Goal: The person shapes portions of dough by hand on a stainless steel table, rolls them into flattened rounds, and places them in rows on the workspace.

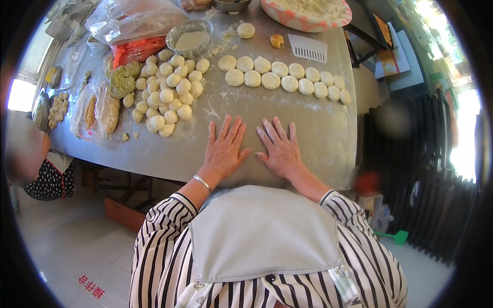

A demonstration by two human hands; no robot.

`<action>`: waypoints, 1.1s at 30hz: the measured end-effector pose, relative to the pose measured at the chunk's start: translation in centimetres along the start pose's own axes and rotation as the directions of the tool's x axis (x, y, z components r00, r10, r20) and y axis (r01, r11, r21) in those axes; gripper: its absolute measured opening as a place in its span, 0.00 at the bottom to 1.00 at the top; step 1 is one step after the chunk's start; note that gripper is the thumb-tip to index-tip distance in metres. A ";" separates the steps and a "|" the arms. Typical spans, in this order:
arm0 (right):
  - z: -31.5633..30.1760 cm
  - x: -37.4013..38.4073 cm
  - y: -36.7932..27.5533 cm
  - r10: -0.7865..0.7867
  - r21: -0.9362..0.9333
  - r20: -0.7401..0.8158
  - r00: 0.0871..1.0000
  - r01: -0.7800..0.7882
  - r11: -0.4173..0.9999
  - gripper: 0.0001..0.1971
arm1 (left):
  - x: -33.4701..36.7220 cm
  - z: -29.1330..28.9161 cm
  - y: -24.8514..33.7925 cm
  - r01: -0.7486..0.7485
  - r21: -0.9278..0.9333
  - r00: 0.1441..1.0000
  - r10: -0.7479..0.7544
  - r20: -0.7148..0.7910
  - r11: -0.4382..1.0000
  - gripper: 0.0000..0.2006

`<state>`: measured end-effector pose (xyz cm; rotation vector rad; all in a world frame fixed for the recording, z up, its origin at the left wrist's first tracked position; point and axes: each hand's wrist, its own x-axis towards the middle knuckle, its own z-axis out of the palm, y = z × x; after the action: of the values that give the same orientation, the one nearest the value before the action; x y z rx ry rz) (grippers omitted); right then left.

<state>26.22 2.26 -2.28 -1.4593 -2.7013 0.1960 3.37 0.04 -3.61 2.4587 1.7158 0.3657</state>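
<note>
My left hand [224, 149] lies flat on the metal table [308, 136], fingers spread, with a silver bangle on its wrist. Beside it, my right hand [280, 148] also rests palm down with its fingers apart. Both are dusted with flour and hold nothing. Beyond them, two rows of flattened round dough pieces [270, 80] run left to right. A heap of dough balls [167, 96] sits at the left, and one single dough ball [246, 31] lies farther back. A small browned piece [277, 41] is near a white slotted scraper [308, 48].
Behind the heap stand a metal bowl of flour [190, 38] and plastic bags [136, 23]. A large red-and-white basin of flour [310, 15] is at the back. Bags of filling [97, 110] lie left. Another person [43, 169] is at the left edge; dark stacked racks [411, 154] stand right.
</note>
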 end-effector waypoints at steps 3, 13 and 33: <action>0.3 0.0 0.0 -0.004 -0.008 -0.011 1.000 0.004 1.000 0.40 | 0.1 0.2 0.1 0.009 0.016 1.000 -0.009 0.001 1.000 0.37; -0.7 -2.1 3.1 0.250 0.368 -0.128 0.960 -0.188 0.910 0.28 | -1.0 -4.0 -2.3 0.382 -0.553 0.910 -0.407 0.083 0.740 0.31; -1.0 -1.4 0.5 0.156 0.152 -0.366 0.917 -0.107 0.983 0.22 | 1.2 -1.2 0.7 0.223 -0.339 0.954 -0.277 -0.119 0.914 0.12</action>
<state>27.55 1.49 -1.33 -1.4674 -2.2471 0.0826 4.10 0.88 -2.10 1.9985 1.8341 0.7698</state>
